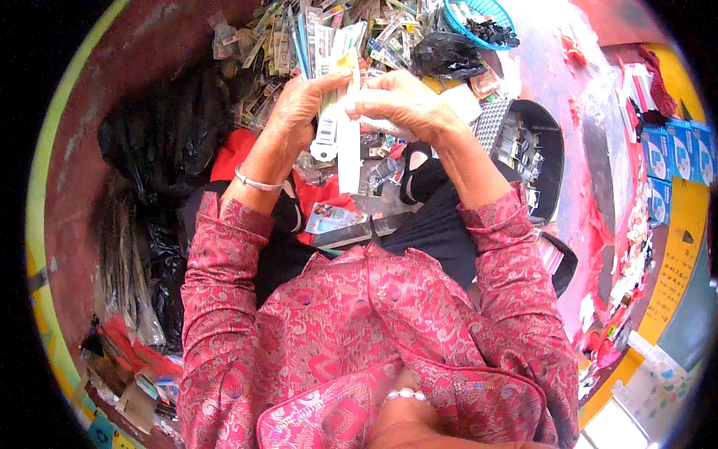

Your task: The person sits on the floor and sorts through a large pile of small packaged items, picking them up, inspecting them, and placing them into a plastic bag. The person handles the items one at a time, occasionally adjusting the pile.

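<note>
Above the black lap cloth point(441, 224), centre of view, both hands meet on a fan of flat packaged cards. Left hand point(303, 105) is closed round the bundle of cards point(329, 45), thumb across the front, and the stack stands upright and splays away from the lap cloth. Right hand point(396, 101) is curled, fingertips pinching a long white card strip point(348, 153) that hangs down from the bundle toward the lap cloth, its lower end free.

Judgement on the step: the strip looks to be getting sorted into or out of the bundle. To do it well, keep the left hand's grip firm low on the stack so the fan does not slide, and draw the strip straight along its length; a sideways pull would likely drag neighbouring cards with it.

The cards: thin, stiff, mostly white with green, yellow and blue print, some in clear sleeves; a rounded hanging tab point(324, 150) shows on one. Likely slippery against each other.

Beyond the lap cloth, a loose heap of similar packets point(299, 30) covers the floor. To the far right of it sits a blue basket point(479, 19), and just to its right an open black case point(535, 150) holding more packets. Left of the lap cloth lies a black plastic bag point(164, 135). A silver bangle point(254, 182) circles the left wrist.
</note>
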Motion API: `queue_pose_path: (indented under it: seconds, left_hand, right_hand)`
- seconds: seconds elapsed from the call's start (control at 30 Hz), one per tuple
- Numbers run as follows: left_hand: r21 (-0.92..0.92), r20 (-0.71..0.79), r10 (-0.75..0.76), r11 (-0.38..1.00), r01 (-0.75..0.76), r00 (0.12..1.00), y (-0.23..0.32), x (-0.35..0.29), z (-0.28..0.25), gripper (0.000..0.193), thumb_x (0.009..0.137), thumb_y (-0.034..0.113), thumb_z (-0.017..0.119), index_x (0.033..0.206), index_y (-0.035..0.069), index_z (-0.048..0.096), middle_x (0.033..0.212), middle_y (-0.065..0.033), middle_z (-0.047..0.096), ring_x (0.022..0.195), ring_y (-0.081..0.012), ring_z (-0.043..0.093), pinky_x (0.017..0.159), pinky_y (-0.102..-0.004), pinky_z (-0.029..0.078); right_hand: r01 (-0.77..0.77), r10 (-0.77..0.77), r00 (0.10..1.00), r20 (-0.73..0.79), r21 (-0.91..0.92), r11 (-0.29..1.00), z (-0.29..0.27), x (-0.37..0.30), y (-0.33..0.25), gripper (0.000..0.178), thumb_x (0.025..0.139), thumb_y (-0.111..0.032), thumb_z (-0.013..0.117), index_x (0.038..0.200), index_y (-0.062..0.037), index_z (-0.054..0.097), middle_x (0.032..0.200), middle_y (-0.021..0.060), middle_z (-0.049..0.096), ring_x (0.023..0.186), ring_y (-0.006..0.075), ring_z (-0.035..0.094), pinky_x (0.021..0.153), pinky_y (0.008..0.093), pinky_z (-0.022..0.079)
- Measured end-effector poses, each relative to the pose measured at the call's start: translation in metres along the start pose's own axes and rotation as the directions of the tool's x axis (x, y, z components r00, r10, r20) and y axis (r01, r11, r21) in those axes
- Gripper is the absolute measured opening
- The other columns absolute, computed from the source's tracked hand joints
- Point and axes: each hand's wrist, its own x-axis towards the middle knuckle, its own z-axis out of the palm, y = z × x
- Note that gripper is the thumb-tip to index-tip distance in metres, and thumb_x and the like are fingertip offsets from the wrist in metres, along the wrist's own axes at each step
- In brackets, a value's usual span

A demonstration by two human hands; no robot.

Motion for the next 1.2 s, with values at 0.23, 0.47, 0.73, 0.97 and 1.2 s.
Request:
queue_pose_path:
  seconds: [0.23, 0.47, 0.73, 0.97, 1.2]
  left_hand:
    - [-0.262, 0.112, -0.158, 0.948, 0.182, 0.981, -0.014, 0.022, -0.024, 0.028, 0.077, 0.02, 0.062, 0.095, 0.0, 0.056, 0.074, -0.0045, 0.058, 0.06, -0.0109, 0.055, 0.054, -0.0214, 0.047]
    - [-0.256, 0.185, -0.188, 0.938, 0.232, 0.965, -0.024, 0.027, -0.031, 0.032, 0.069, 0.006, 0.064, 0.098, -0.002, 0.054, 0.087, -0.0098, 0.061, 0.072, -0.018, 0.06, 0.066, -0.0291, 0.05]
    - [-0.1, 0.077, -0.09, 0.99, 0.098, 0.993, -0.019, 0.021, -0.024, 0.028, 0.068, 0.003, 0.058, 0.095, -0.004, 0.054, 0.083, -0.0106, 0.06, 0.07, -0.0189, 0.06, 0.068, -0.0296, 0.05]
    - [0.025, 0.179, -0.062, 0.998, 0.058, 0.982, -0.017, 0.016, -0.018, 0.031, 0.068, 0.005, 0.06, 0.098, -0.001, 0.054, 0.085, -0.0067, 0.06, 0.071, -0.0155, 0.059, 0.065, -0.0272, 0.049]
    - [-0.012, 0.254, -0.077, 0.997, 0.082, 0.964, -0.013, 0.0, -0.003, 0.034, 0.065, 0.002, 0.063, 0.098, 0.0, 0.053, 0.08, -0.0053, 0.059, 0.064, -0.0129, 0.058, 0.059, -0.0238, 0.048]
  right_hand:
    - [-0.08, 0.124, 0.985, -0.116, 0.327, 0.942, 0.004, -0.011, -0.017, 0.017, 0.069, -0.017, 0.065, 0.072, -0.0013, 0.064, 0.064, 0.0028, 0.059, 0.053, 0.0077, 0.052, 0.049, 0.0203, 0.041]
    - [0.049, -0.012, 0.994, -0.111, 0.335, 0.941, 0.01, -0.01, -0.01, 0.02, 0.071, -0.017, 0.063, 0.081, -0.0001, 0.062, 0.072, 0.0028, 0.06, 0.059, 0.0059, 0.053, 0.051, 0.0184, 0.041]
    - [0.01, 0.001, 0.993, -0.118, 0.089, 0.996, 0.008, -0.013, -0.007, 0.026, 0.073, -0.025, 0.061, 0.079, 0.0001, 0.062, 0.07, 0.0044, 0.06, 0.062, 0.0077, 0.053, 0.054, 0.0216, 0.042]
    - [0.473, -0.808, 0.529, -0.26, -0.7, 0.535, 0.007, -0.013, -0.027, 0.017, 0.071, -0.014, 0.06, 0.08, -0.0007, 0.053, 0.075, 0.0088, 0.054, 0.063, 0.0208, 0.055, 0.056, 0.029, 0.044]
    - [0.136, -0.788, 0.533, -0.308, -0.888, 0.439, 0.001, -0.009, -0.024, 0.019, 0.072, -0.023, 0.059, 0.082, -0.0092, 0.052, 0.079, 0.0088, 0.047, 0.06, 0.0268, 0.056, 0.05, 0.0366, 0.047]
